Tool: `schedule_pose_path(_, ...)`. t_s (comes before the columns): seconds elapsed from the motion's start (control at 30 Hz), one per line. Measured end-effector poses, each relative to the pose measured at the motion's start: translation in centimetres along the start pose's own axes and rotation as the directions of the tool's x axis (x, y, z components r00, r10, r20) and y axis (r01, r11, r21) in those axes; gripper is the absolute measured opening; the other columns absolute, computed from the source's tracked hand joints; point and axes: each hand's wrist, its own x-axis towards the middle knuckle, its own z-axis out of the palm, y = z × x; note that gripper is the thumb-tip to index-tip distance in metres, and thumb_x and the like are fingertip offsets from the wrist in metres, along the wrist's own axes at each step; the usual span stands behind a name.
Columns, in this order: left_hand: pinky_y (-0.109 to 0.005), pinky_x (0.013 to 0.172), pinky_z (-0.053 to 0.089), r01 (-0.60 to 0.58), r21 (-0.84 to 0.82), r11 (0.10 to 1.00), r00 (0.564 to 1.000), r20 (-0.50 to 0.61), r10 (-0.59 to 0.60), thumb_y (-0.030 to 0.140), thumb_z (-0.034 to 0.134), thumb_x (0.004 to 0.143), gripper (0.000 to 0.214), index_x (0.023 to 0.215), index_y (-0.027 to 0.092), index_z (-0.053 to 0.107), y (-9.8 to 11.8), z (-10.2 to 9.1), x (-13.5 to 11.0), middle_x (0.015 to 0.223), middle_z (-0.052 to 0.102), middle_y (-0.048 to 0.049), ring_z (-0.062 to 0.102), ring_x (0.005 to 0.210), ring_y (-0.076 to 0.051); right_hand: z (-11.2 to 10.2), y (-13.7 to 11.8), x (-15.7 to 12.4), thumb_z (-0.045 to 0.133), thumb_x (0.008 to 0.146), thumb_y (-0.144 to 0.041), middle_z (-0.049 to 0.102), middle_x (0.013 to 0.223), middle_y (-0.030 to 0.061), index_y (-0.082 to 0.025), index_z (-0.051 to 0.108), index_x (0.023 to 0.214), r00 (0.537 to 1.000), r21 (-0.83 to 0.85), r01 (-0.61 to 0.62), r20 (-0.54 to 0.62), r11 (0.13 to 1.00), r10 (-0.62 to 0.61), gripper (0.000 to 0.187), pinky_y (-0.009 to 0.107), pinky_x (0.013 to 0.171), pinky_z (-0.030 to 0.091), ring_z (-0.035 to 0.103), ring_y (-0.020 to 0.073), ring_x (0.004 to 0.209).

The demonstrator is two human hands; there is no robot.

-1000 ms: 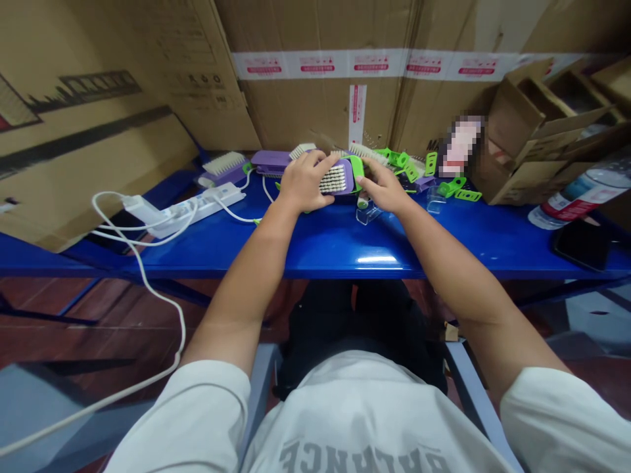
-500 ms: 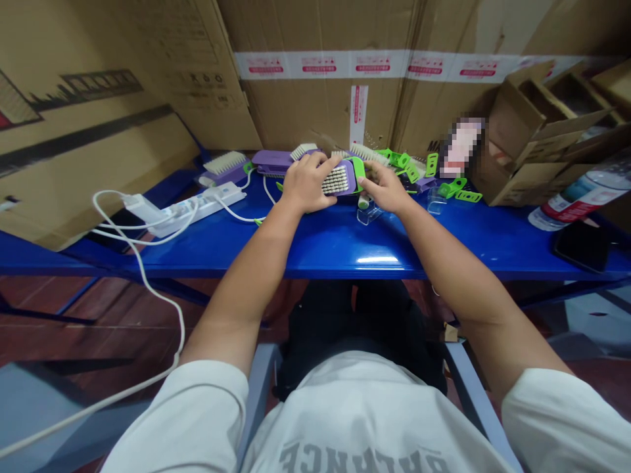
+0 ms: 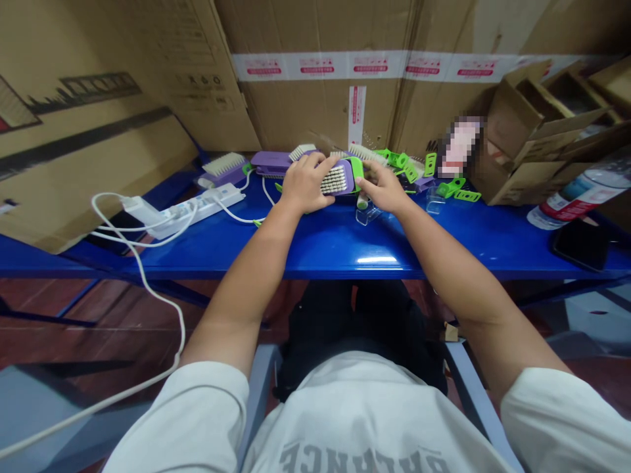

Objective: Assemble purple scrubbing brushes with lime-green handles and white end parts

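While both hands work at a purple brush [image 3: 346,174] with a green end piece [image 3: 358,167] at 12 o'clock on the blue tabletop [image 3: 335,253], the left hand [image 3: 303,184] grips it closed across the back, just beside the pale bristles [image 3: 334,179]. Fingertips [image 3: 367,169] of the right hand [image 3: 384,188] meet the green end; how firm that grip is, can't tell. Holding by the back, off the bristles, looks like the steady way. Green clips [image 3: 409,169] lie at 1 o'clock, a clear plastic piece [image 3: 369,213] just below the right hand, a loose brush [image 3: 224,167] at 11 o'clock.
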Motion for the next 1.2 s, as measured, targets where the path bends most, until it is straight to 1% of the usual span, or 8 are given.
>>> schedule_pose_path(0.13, -0.060, 0.137, 0.053, 0.015, -0.036, 0.999, 0.999, -0.029, -0.016, 0.030, 0.093, 0.085, 0.100, 0.177, 0.030, 0.055, -0.4, 0.2, 0.2, 0.172, 0.068, -0.0159, 0.063, 0.162, -0.045, -0.6, -0.1, 0.2, 0.071, 0.089, -0.105, 0.087, 0.134, 0.0155, -0.025, 0.071, 0.157, 0.995, -0.099, 0.053, -0.083, 0.994, -0.062, 0.105, 0.070, 0.123, 0.067, 0.084, 0.0407, 0.124)
schedule_pose_path(0.23, -0.062, 0.139, 0.052, 0.030, -0.059, 0.998, 0.999, -0.043, -0.033, 0.029, 0.094, 0.085, 0.098, 0.175, 0.031, 0.056, -0.6, 0.2, 0.3, 0.172, 0.070, -0.0153, 0.064, 0.163, -0.045, -1.1, -0.8, 0.2, 0.074, 0.093, -0.098, 0.088, 0.129, 0.0124, -0.028, 0.078, 0.149, 0.979, -0.151, 0.061, -0.184, 0.987, -0.089, 0.090, 0.069, 0.129, 0.064, 0.084, 0.0404, 0.128)
schedule_pose_path(0.37, -0.060, 0.139, 0.052, 0.042, -0.059, 0.997, 0.997, -0.055, -0.046, 0.029, 0.090, 0.088, 0.090, 0.172, 0.032, 0.058, -0.8, 0.2, 0.2, 0.173, 0.069, -0.0138, 0.064, 0.163, -0.042, -1.2, -2.2, -0.2, 0.075, 0.098, -0.082, 0.092, 0.117, 0.0112, -0.027, 0.090, 0.121, 0.969, -0.138, 0.075, -0.223, 0.988, -0.105, 0.062, 0.069, 0.118, 0.069, 0.087, 0.0380, 0.112)
schedule_pose_path(0.53, -0.060, 0.137, 0.053, 0.050, -0.046, 0.998, 0.997, -0.056, -0.052, 0.030, 0.089, 0.087, 0.090, 0.172, 0.034, 0.058, -0.9, 0.3, 0.2, 0.172, 0.070, -0.0127, 0.065, 0.163, -0.043, -0.7, -2.8, -0.4, 0.081, 0.093, -0.062, 0.094, 0.109, 0.0101, -0.025, 0.095, 0.113, 0.967, -0.111, 0.083, -0.232, 0.990, -0.108, 0.045, 0.064, 0.105, 0.073, 0.087, 0.0351, 0.100)
schedule_pose_path(0.63, -0.061, 0.137, 0.053, 0.045, -0.046, 0.998, 0.997, -0.057, -0.048, 0.030, 0.091, 0.086, 0.091, 0.172, 0.032, 0.059, -1.0, 0.4, 0.2, 0.172, 0.070, -0.0145, 0.064, 0.164, -0.045, -0.6, -2.4, -0.3, 0.082, 0.088, -0.056, 0.093, 0.101, 0.0095, -0.023, 0.094, 0.115, 0.963, -0.074, 0.089, -0.248, 0.993, -0.105, 0.044, 0.061, 0.099, 0.074, 0.087, 0.0332, 0.093)
schedule_pose_path(0.73, -0.062, 0.137, 0.052, 0.041, -0.052, 0.998, 0.997, -0.056, -0.044, 0.030, 0.092, 0.086, 0.091, 0.171, 0.030, 0.061, -0.9, 0.4, 0.2, 0.173, 0.070, -0.0159, 0.063, 0.165, -0.045, -0.5, -1.9, -0.2, 0.085, 0.088, -0.059, 0.092, 0.101, 0.0084, -0.024, 0.093, 0.119, 0.967, -0.052, 0.071, -0.240, 0.996, -0.081, 0.048, 0.060, 0.099, 0.074, 0.086, 0.0316, 0.091)
schedule_pose_path(1.03, -0.064, 0.137, 0.052, 0.034, -0.037, 0.999, 0.998, -0.052, -0.036, 0.031, 0.092, 0.085, 0.094, 0.173, 0.032, 0.059, -0.9, 0.4, 0.1, 0.171, 0.070, -0.0155, 0.063, 0.164, -0.045, -0.6, -1.8, -0.2, 0.090, 0.086, -0.072, 0.096, 0.107, 0.0083, -0.026, 0.096, 0.116, 0.970, -0.026, 0.038, -0.239, 0.999, -0.043, 0.056, 0.066, 0.107, 0.075, 0.091, 0.0360, 0.103)
schedule_pose_path(1.2, -0.064, 0.136, 0.053, 0.026, -0.034, 0.999, 0.999, -0.047, -0.028, 0.031, 0.092, 0.085, 0.097, 0.175, 0.032, 0.058, -0.9, 0.5, 0.2, 0.170, 0.070, -0.0154, 0.063, 0.163, -0.045, -0.8, -1.6, -0.2, 0.087, 0.090, -0.064, 0.095, 0.110, 0.0102, -0.024, 0.096, 0.117, 0.974, -0.022, 0.050, -0.222, 0.999, -0.054, 0.049, 0.068, 0.110, 0.074, 0.091, 0.0365, 0.105)
